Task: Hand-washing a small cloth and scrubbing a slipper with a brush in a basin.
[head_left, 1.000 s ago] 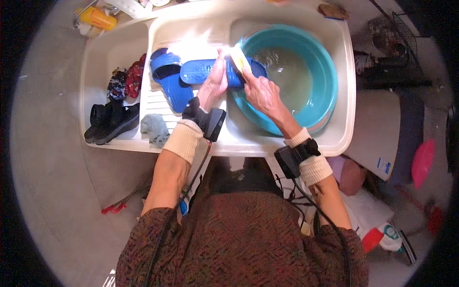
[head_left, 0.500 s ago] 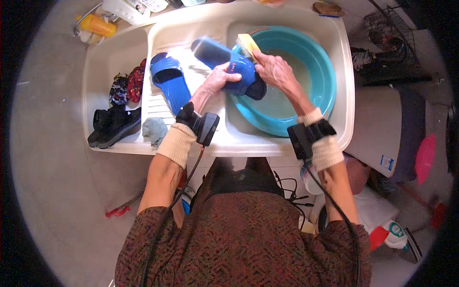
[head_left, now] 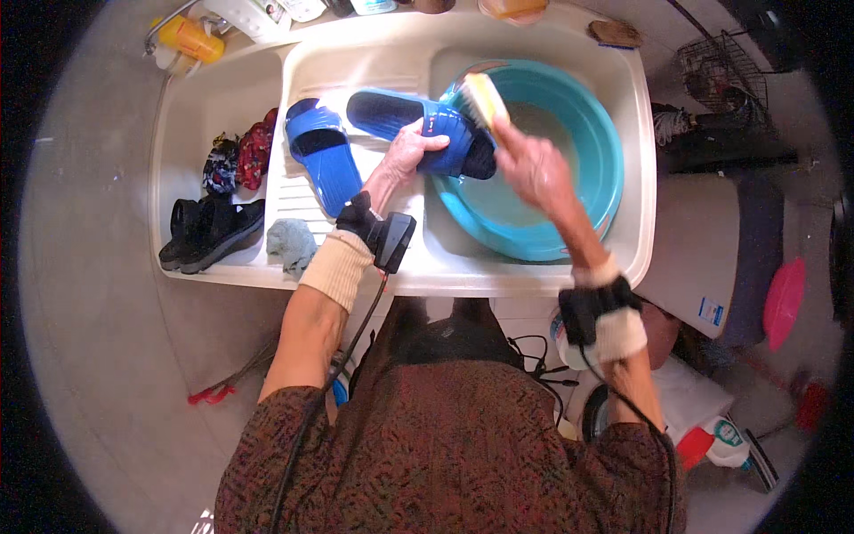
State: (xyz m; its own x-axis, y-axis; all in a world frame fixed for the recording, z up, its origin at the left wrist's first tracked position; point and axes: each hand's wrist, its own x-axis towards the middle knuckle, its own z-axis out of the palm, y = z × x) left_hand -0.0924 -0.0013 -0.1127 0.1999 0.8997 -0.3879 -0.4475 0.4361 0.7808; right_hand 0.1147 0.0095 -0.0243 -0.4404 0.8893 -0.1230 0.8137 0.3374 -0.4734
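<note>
Blue rubber slide sandal point(head_left: 418, 129) lies across the divider between a white ribbed washboard sink point(head_left: 356, 71) and a teal plastic basin point(head_left: 569, 205), seen from above by a head camera. Its long axis runs left to right, heel end toward the washboard, toe end hanging over the basin rim.

Left hand point(head_left: 405, 156) presses down on the middle of this sandal from its near side, fingers curled over the near edge, closed on it and pinning it in place. Right hand point(head_left: 534, 165) is closed around the handle of a yellow scrub brush point(head_left: 485, 98); the hand is blurred, so the finger placement cannot be told exactly. The brush sits just beyond and to the right of the left hand's grip, at the sandal's toe end, above the basin rim. So the part being brushed lies to the right of the left hand, along the sandal's length, and the right hand is nearer to it.

A 2nd blue slide sandal point(head_left: 320, 156) lies on the washboard, just left of the left hand. Further left, in a side trough, lie black sandals point(head_left: 209, 231), a pair of dark patterned shoes point(head_left: 236, 160) and a grey cloth point(head_left: 289, 245). Both wrists carry beige bands with small black devices.
</note>
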